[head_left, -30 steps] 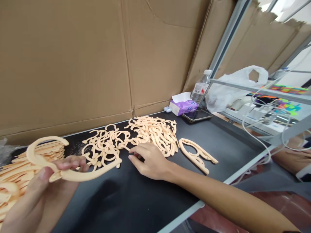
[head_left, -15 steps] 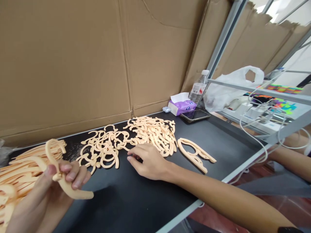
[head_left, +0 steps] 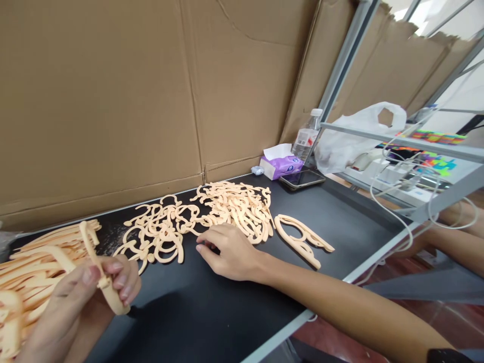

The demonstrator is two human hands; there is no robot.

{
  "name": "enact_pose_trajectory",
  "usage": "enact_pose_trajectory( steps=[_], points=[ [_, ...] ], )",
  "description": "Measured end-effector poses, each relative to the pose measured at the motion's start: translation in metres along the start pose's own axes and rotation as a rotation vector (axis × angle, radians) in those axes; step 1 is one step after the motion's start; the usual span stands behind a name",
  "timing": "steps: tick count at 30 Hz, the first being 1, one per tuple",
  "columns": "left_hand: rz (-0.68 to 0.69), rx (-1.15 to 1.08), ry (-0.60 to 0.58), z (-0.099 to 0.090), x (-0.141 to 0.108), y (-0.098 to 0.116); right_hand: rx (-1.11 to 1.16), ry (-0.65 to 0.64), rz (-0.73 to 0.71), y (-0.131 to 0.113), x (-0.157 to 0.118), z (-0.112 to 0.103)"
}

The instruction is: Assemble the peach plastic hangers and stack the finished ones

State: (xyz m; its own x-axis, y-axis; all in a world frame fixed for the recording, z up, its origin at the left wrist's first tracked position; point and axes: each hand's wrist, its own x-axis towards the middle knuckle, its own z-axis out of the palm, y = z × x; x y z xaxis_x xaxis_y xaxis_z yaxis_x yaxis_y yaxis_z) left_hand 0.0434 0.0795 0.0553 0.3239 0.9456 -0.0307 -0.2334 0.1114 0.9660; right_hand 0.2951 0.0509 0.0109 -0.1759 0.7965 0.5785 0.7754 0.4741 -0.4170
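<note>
My left hand (head_left: 81, 302) is closed around a curved cream plastic hook piece (head_left: 109, 295), raised above the table's left side. The upper end of the piece bends over past my thumb, and its lower end shows beneath my fingers. Resting on the black tabletop, my right hand (head_left: 229, 252) has its fingers curled towards the thumb. Its fingertips are at the edge of a heap of hook-shaped cream pieces (head_left: 166, 237); whether they pinch anything is hidden. Behind that hand lies a denser pile of curved cream pieces (head_left: 238, 201).
Long cream strips (head_left: 34, 272) are stacked at the left. A folded cream hanger (head_left: 298, 242) lies right of my right hand. Further back are a phone (head_left: 301, 178), a purple tissue pack (head_left: 282, 165) and a bottle (head_left: 306, 136). Cardboard (head_left: 113, 101) walls the back; a metal frame (head_left: 401, 138) borders the right.
My left hand has turned the hook piece, so it now appears more edge-on with its lower end closer to my fingers. My right hand stays in place.
</note>
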Motion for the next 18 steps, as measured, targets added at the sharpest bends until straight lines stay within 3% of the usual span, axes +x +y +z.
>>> enact_pose_trajectory(
  steps=[7, 14, 18],
  points=[
    [0.047, 0.162, -0.015, -0.002, -0.001, -0.007, -0.022, -0.003, 0.005, 0.001, 0.000, 0.001],
    [0.062, 0.664, 0.052, -0.009, -0.007, -0.025, -0.039, -0.003, -0.009, 0.001, 0.002, 0.002],
    [0.075, 0.642, 0.068, -0.001, -0.007, -0.037, -0.056, -0.010, -0.020, 0.000, 0.002, 0.002]
  ],
)
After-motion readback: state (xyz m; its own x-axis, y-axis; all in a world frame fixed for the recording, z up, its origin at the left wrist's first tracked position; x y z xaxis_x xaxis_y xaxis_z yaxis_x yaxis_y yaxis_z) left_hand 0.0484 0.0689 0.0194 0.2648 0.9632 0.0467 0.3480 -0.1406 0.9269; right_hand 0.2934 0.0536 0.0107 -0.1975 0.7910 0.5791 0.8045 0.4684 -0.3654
